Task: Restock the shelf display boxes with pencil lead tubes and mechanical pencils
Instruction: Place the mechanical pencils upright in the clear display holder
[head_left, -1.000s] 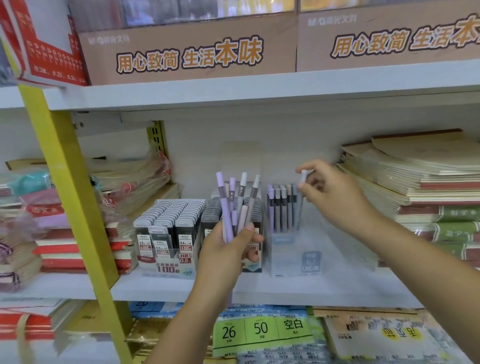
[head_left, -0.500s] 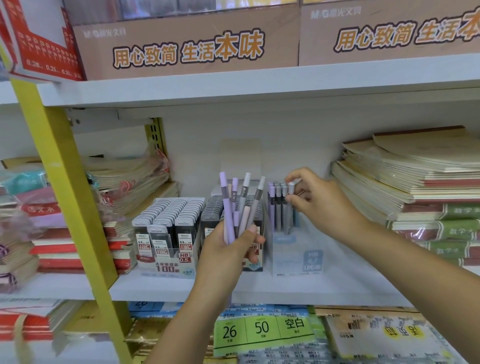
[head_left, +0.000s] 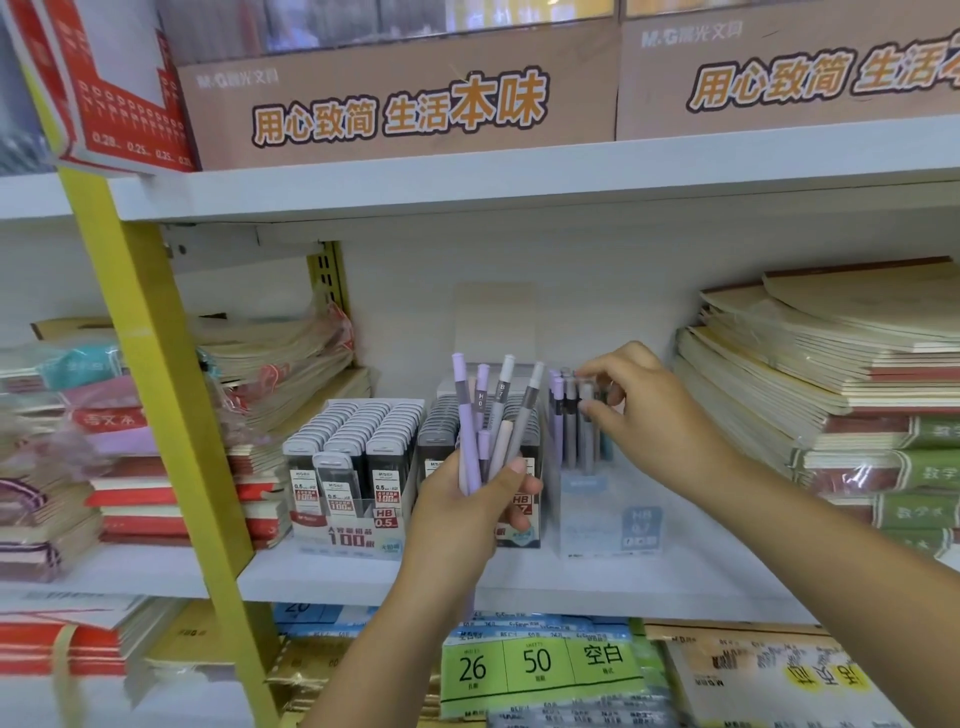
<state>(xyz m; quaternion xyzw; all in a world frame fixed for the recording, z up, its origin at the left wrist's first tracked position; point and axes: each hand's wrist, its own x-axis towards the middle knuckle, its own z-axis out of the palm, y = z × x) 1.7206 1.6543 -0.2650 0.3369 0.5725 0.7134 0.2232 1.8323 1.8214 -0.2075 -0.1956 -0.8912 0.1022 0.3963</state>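
My left hand (head_left: 467, 512) grips a fan of several mechanical pencils (head_left: 485, 415), purple, grey and beige, held upright before the shelf. My right hand (head_left: 644, 410) reaches into the clear pencil display box (head_left: 608, 512) and pinches the top of a grey pencil (head_left: 586, 421) standing among several pencils there. Left of that box stand two display boxes of pencil lead tubes: an HB 0.5 one (head_left: 358, 467) and a darker one (head_left: 439, 441) partly hidden behind my left hand.
Stacks of notebooks (head_left: 852, 384) fill the shelf's right side, and wrapped notebook piles (head_left: 270, 358) the left. A yellow upright post (head_left: 156, 395) stands at left. Brown cartons (head_left: 395, 98) sit on the shelf above; paper packs (head_left: 535, 665) lie below.
My right hand came down from above the clear box and lowered the pencil it pinches in among the others. My left hand kept its bundle nearly still.
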